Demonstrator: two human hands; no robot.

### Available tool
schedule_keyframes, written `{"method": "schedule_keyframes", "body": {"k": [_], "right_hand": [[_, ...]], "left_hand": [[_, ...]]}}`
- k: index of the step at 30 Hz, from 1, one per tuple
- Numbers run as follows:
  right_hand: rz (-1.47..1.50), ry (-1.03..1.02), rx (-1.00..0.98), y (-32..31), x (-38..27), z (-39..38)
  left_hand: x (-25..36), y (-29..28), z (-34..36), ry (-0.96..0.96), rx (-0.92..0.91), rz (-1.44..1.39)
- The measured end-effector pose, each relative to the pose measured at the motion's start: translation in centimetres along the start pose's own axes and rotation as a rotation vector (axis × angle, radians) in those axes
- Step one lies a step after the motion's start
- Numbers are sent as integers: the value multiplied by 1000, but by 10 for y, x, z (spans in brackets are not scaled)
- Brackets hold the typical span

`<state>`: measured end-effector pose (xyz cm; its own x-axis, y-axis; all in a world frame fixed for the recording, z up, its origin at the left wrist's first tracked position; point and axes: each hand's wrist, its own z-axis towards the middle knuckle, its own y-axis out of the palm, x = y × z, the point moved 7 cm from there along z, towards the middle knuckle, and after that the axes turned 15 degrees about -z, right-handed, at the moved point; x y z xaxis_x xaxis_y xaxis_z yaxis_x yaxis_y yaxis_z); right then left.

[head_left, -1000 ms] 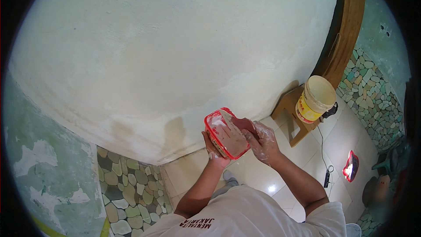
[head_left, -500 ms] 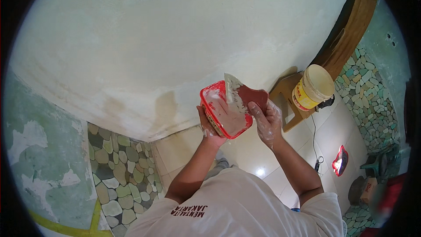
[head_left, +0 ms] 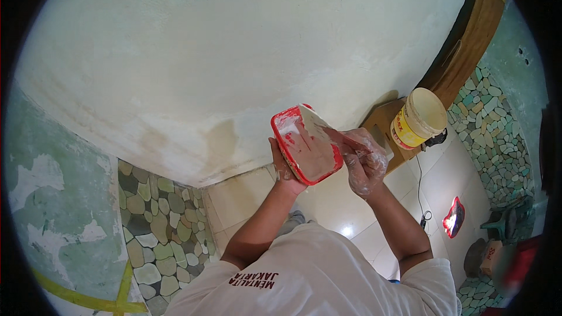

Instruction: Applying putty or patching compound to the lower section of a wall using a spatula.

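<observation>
In my left hand (head_left: pixel 284 171) is a red rectangular plastic tub (head_left: pixel 324 179), gripped from its left side and below. Pale pinkish-white putty (head_left: pixel 315 160) coats its inside. My right hand (head_left: pixel 368 168), spotted with white, is closed around the reddish-brown handle of a putty knife (head_left: pixel 319 124). Its wide blade, smeared with putty, lies over the tub's far right part and seems to touch the rim. The blade's lower edge is partly hidden.
A large whitish wall (head_left: pixel 234 41) curves in front. To the right, a yellow-and-white bucket (head_left: pixel 424 114) stands on a brown wooden stool (head_left: pixel 383 120). A black cable (head_left: pixel 420 187) and a red-rimmed mirror-like piece (head_left: pixel 453 217) lie on the tiled floor.
My right hand has turned the putty knife so its blade tilts, seen more edge-on, over the tub. The tub has shifted slightly to the right in my left hand.
</observation>
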<state>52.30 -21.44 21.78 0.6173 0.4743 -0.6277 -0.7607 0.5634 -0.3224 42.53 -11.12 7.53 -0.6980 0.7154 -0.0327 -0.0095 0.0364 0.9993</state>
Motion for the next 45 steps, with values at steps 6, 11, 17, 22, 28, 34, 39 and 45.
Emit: {"method": "schedule_keyframes", "body": {"k": [6,11,17,22,28,34,39,45], "right_hand": [[207,139,86,-5,-1,-2],[394,490,211,-2,18,-13],[402,506,206,4,16,-16],[391,625,116,25,25,-31],[440,665,92,31,20,-31],[658,849,257,23,45,-36],[818,848,325,22,53,-35],[935,833,315,24,53,-24]], "left_hand": [[-6,-8,5,-75,33,-17],[-5,-20,11,-110,13,-42],[-19,15,3,-129,-64,-24],[-14,15,-1,-71,-105,47],[-3,-8,3,52,6,96],[0,-3,-4,104,69,124],[-1,-3,4,95,-101,49],[5,-5,3,59,-59,76]]}}
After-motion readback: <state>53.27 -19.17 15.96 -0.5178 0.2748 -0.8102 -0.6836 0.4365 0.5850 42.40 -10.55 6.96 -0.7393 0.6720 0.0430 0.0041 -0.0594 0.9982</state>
